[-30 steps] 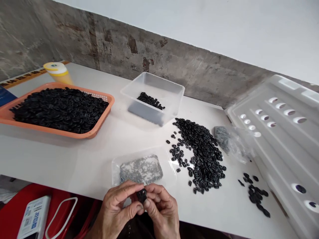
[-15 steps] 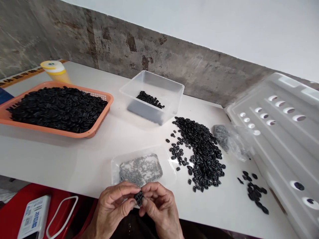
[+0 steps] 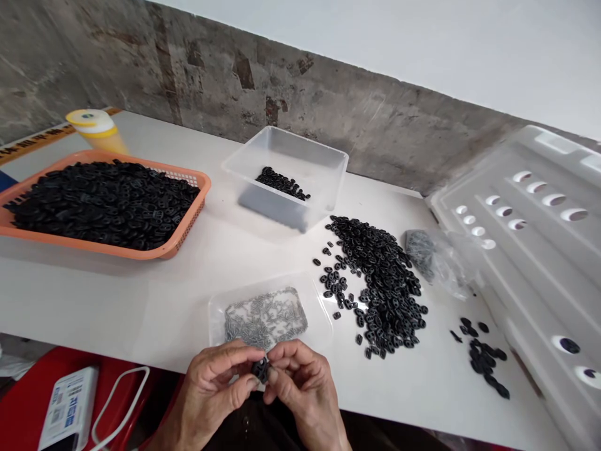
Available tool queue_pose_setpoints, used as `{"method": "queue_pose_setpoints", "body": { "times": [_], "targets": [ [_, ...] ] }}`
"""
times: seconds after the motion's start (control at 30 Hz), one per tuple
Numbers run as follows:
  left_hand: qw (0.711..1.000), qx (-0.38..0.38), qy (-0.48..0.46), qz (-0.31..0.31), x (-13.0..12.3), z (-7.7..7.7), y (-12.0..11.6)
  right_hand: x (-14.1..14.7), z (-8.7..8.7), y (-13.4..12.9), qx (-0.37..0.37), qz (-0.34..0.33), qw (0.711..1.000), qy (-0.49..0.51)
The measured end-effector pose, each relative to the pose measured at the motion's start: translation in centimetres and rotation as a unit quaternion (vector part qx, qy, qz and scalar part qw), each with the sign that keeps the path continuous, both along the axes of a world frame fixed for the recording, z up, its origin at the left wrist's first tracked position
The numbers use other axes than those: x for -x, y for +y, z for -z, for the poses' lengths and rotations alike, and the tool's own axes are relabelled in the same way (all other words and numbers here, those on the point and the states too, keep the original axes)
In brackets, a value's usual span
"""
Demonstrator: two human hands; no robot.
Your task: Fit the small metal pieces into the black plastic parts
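Between my two hands, at the table's front edge, is a small black plastic part (image 3: 260, 370) with holes in it. My left hand (image 3: 218, 388) pinches it from the left with thumb and fingertips. From the other side my right hand (image 3: 303, 388) grips it too, its fingertips covering part of it. Just beyond the hands lies a shallow clear tray (image 3: 315, 313) with many small metal pins (image 3: 265, 316) in it. To the right, a heap of black oval parts with holes (image 3: 380, 282) is spread on the white table (image 3: 154, 307).
An orange basket (image 3: 162, 252) full of black parts stands at the left, a yellow-and-white container (image 3: 98, 131) behind it. A clear bin (image 3: 323, 166) holds some black parts. A plastic bag (image 3: 451, 263) and a propped grey perforated panel (image 3: 539, 263) are at the right.
The view has shifted slightly. Both hands keep hold of the black part, which appears turned a little between the fingertips.
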State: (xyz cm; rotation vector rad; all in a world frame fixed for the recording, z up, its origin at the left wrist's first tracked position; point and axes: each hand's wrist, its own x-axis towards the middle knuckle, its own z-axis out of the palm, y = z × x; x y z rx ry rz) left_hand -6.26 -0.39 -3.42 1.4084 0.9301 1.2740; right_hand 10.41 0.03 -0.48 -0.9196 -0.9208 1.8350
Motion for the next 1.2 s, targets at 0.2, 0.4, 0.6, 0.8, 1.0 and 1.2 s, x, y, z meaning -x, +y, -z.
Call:
{"method": "queue_pose_setpoints", "body": {
  "times": [0.2, 0.4, 0.6, 0.8, 1.0, 1.2],
  "targets": [
    [0.999, -0.014, 0.026, 0.024, 0.4, -0.4, 0.4, 0.2, 0.0, 0.2, -0.001, 0.006, 1.0, 0.013],
    [0.993, -0.089, 0.058, 0.041, 0.1, -0.8, 1.0, 0.3, 0.2, 0.2, -0.015, 0.009, 1.0, 0.01],
    [0.989, -0.127, 0.068, 0.019, -0.6, -2.1, 1.5, 0.2, 0.6, 0.0, -0.021, 0.039, 0.999, 0.008],
    [0.998, 0.065, -0.013, -0.021, -0.7, -1.5, 0.8, 0.2, 0.1, 0.0, -0.039, 0.033, 0.998, 0.032],
    [0.987, 0.147, -0.065, -0.031, -0.7, -0.8, 0.3, 0.4, 0.0, -0.1, -0.046, 0.044, 0.998, 0.027],
    [0.999, 0.012, -0.043, -0.02, -1.2, -1.8, 0.4, 0.4, 0.5, -0.6, -0.034, 0.032, 0.999, 0.005]
  ]
}}
